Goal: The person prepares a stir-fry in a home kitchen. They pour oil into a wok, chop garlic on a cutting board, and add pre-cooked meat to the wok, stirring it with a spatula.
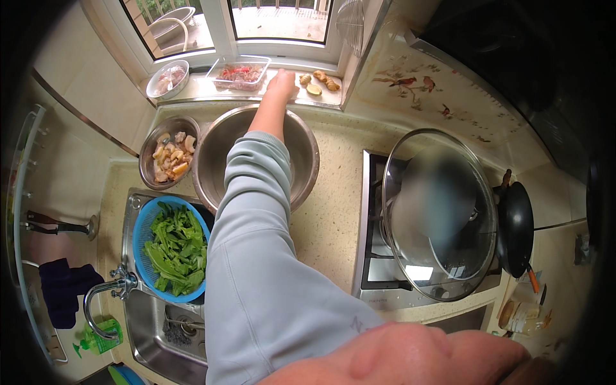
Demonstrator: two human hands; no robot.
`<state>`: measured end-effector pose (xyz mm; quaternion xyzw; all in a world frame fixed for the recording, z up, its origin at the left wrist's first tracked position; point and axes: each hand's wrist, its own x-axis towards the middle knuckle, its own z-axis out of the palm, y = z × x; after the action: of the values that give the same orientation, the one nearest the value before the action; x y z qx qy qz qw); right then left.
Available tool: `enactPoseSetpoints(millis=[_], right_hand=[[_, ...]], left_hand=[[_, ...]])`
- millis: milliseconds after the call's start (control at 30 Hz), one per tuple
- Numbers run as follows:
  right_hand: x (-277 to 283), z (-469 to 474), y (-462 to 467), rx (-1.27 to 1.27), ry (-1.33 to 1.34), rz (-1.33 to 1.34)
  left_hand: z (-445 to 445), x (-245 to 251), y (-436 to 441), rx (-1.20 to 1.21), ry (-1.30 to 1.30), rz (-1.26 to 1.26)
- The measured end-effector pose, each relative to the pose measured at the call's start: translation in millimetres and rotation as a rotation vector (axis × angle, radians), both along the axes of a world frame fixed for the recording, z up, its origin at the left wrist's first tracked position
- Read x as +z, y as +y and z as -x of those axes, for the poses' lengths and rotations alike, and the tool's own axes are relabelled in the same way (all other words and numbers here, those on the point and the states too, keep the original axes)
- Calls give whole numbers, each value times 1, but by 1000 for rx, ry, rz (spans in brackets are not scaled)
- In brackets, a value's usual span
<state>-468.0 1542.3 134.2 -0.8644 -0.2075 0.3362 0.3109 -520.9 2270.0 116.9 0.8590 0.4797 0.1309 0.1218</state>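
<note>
My left hand (281,85) reaches over a large steel basin (304,159) to the window sill. Its fingers are curled between a clear plastic tub (263,72) of shredded meat with red pieces and several bits of ginger (326,80). A cut ginger slice (314,90) lies just right of the hand. Whether the fingers hold something is hidden. My right hand is out of view. Left of the tub stands a white bowl (168,79) with pale pieces in it. Below it, a smaller steel bowl (174,158) holds pale and orange-brown food pieces.
A blue colander (138,245) of leafy greens rests over the sink (144,320), beside a curved faucet (91,301) and green soap bottle (107,335). Over the gas hob (385,269) is a large glass lid (445,211). A black pan (515,228) leans beyond it.
</note>
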Motion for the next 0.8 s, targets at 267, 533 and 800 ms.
enactPoseSetpoints(millis=[267, 533, 800], right_hand=[[-4, -4, 2, 4, 12, -3], [-8, -2, -4, 45, -18, 2], [-3, 7, -10, 72, -54, 36]], left_hand=[[2, -10, 9, -32, -167, -18], [37, 5, 17, -15, -1076, 753], [93, 46, -8, -629, -1875, 1202]])
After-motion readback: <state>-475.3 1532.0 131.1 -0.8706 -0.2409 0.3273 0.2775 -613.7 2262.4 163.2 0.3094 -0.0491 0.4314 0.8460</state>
